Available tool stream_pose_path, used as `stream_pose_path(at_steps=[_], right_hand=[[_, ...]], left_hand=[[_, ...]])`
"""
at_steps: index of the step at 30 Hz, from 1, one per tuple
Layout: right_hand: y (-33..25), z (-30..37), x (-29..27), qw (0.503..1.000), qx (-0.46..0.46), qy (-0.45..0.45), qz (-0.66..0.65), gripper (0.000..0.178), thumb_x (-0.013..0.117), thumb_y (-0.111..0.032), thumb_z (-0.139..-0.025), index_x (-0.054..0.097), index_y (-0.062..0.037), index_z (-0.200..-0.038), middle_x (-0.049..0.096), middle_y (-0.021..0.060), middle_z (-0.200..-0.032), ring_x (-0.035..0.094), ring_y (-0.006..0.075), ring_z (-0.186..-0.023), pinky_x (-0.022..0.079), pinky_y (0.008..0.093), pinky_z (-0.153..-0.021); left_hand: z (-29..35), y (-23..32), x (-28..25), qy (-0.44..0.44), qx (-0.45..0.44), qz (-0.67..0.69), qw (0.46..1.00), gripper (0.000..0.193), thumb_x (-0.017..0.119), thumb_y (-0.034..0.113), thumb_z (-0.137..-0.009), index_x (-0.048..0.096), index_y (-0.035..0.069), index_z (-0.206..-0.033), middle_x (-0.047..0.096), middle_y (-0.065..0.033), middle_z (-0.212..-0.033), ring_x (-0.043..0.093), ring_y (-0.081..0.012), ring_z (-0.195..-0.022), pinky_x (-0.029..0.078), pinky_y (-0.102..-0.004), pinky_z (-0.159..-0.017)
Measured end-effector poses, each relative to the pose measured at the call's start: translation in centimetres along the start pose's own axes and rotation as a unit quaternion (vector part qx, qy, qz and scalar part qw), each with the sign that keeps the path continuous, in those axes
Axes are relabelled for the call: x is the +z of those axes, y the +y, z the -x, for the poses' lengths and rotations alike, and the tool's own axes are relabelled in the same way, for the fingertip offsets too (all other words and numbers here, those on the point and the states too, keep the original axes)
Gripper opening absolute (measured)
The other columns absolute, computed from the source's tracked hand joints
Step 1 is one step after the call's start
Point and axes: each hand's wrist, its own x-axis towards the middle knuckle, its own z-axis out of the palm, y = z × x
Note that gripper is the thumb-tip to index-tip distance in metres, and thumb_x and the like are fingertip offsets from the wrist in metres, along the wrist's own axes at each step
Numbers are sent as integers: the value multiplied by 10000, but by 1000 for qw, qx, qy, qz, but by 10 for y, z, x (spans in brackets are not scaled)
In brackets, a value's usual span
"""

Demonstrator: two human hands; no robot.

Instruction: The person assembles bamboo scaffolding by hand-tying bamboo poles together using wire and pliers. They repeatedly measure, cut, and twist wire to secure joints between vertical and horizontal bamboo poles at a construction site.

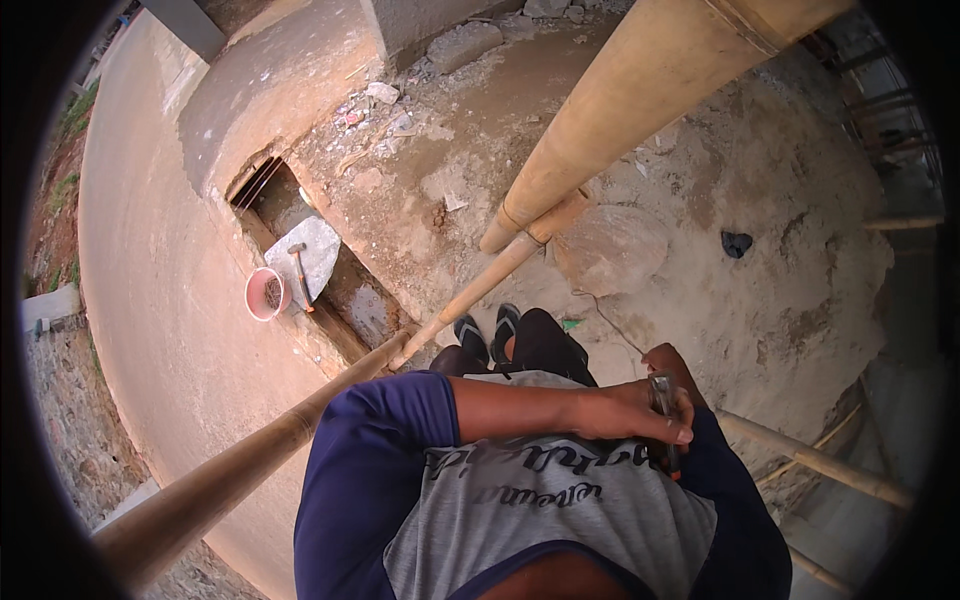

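Note:
My left forearm crosses in front of my grey and navy shirt. My left hand (635, 412) is closed round a hand tool (662, 393) with a grey metal head and a dark handle showing some orange low down; its exact kind is unclear. Just beyond it, my right hand (663, 358) is bent and closed at the end of a thin brown wire (607, 318), which trails over the ground beyond my knees. The right fingers are partly hidden. My feet (490, 335) are in dark sandals, close beside a bamboo pole (455, 310).
A thick bamboo pole (640, 90) rises ahead, meeting the thinner slanting one. On the left, an open pit (365, 300) bears a pale slab (310, 250) with a hammer (300, 275), beside a pink bucket (265, 296). Rubble (465, 47) lies ahead; more bamboo (820, 460) stands right.

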Motion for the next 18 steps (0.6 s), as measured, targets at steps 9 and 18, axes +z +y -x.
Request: stream_pose_path(at_steps=[9,18], right_hand=[[-26,74,-60,815,-161,-232,-506,380,610,-354,-909,554,-36,-1109,590,53,-734,339,51,-420,256,218,-365],[-32,24,52,880,-289,-147,-348,419,740,-213,-795,606,28,-1109,641,77,-799,565,123,-604,454,284,-565]], left_hand=[[-63,-41,-100,294,-35,8,955,202,565,171,-889,475,40,-1015,641,-124,-977,643,-205,-940,542,-342,-755],[-139,-103,-278,457,-87,52,884,213,499,142,-893,460,51,-1082,606,-146,-1075,609,-285,-1053,548,-400,-788]])
